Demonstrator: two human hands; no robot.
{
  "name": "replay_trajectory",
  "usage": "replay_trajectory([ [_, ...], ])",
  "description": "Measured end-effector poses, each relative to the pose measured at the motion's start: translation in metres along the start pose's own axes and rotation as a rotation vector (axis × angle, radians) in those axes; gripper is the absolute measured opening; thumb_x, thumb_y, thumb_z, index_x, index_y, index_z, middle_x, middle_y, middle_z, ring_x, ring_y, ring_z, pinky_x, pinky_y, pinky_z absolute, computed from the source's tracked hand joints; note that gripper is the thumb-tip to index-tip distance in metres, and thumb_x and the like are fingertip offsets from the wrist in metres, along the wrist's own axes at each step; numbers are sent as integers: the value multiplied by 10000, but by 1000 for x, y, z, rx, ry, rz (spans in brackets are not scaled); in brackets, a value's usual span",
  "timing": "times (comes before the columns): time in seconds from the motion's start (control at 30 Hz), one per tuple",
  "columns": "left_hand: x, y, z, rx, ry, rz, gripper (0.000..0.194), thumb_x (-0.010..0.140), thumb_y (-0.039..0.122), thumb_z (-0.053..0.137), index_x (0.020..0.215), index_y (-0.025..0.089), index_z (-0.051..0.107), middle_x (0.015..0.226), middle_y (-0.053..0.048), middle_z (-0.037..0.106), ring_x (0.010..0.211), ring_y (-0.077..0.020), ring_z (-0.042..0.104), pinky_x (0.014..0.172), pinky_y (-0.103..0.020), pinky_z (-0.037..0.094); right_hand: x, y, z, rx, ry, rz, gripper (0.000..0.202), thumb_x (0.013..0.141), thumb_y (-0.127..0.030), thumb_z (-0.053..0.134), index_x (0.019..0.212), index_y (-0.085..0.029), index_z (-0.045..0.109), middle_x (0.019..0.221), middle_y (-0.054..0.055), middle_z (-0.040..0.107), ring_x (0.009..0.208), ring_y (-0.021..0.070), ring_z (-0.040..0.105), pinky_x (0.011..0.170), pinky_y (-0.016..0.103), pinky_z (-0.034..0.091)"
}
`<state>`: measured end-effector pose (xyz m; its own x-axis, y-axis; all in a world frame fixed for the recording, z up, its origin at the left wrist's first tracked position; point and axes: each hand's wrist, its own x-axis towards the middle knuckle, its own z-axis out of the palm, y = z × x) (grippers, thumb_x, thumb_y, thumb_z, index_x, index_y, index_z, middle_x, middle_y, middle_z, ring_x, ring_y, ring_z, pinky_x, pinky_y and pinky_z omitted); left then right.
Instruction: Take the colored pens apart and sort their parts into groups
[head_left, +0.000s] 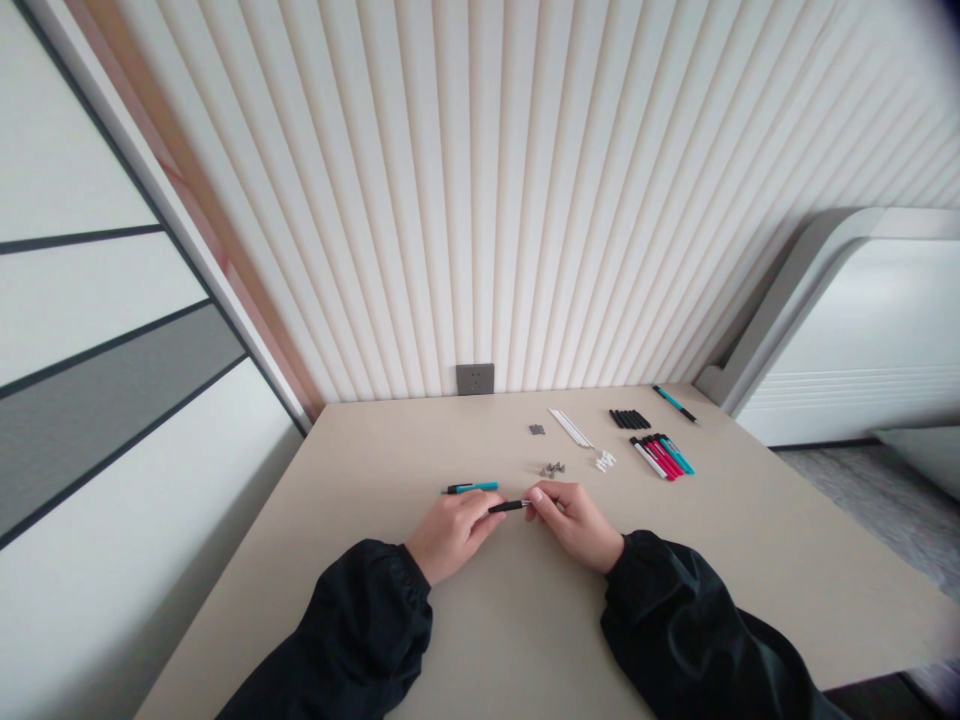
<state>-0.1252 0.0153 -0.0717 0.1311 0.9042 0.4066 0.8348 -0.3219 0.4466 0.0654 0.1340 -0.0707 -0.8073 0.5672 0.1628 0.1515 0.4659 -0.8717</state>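
Between my fingers, low over the table, is a black pen grip (508,507). My left hand (454,528) pinches its left end. My right hand (574,522) is closed on the thin silvery piece (526,504) at its other end; the fingers hide most of that piece. Just beyond my left hand lies a teal pen barrel (480,487) with a black clip end. Beyond my right hand sits a small pile of metal pen tips (553,469).
Farther back lie thin white refills (570,428), small grey pieces (537,430), white plastic pieces (604,460) and a row of black grips (630,419). White, red and teal barrels (663,457) lie at right, below a teal-and-black pen (675,404). A wall socket (475,379) is behind the table (360,460).
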Motion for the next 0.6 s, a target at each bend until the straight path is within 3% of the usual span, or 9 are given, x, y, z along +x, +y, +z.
replay_trajectory([
  [0.13, -1, -1, 1, 2, 11, -1, 192, 937, 259, 488, 1096, 200, 578, 958, -42, 691, 850, -163, 660, 776, -279, 510, 0, 1, -1, -4, 22, -25, 332, 857, -467, 561, 974, -173, 660, 733, 23, 610, 640, 134, 512, 592, 240, 414],
  [0.27, -1, -2, 2, 14, 22, 8, 190, 936, 269, 492, 1088, 198, 581, 927, -44, 691, 819, -164, 663, 757, -276, 514, 0, 1, 0, -45, 15, -31, 297, 876, -437, 544, 870, -169, 674, 685, 15, 601, 616, 127, 505, 582, 237, 399],
  [0.43, -1, -1, 1, 2, -16, 21, 180, 941, 266, 479, 1069, 197, 585, 931, -44, 689, 832, -162, 660, 767, -273, 515, -1, 0, 0, -24, -36, -32, 479, 954, -451, 377, 687, -159, 646, 638, 31, 633, 594, 128, 552, 610, 244, 420],
  [0.6, 0, 0, 0, -1, 15, 18, 187, 939, 252, 471, 1071, 196, 590, 931, -53, 689, 841, -165, 663, 768, -275, 523, -1, -2, -2, -56, 43, -67, 328, 916, -433, 477, 885, -170, 671, 724, 31, 635, 637, 135, 536, 615, 247, 416],
])
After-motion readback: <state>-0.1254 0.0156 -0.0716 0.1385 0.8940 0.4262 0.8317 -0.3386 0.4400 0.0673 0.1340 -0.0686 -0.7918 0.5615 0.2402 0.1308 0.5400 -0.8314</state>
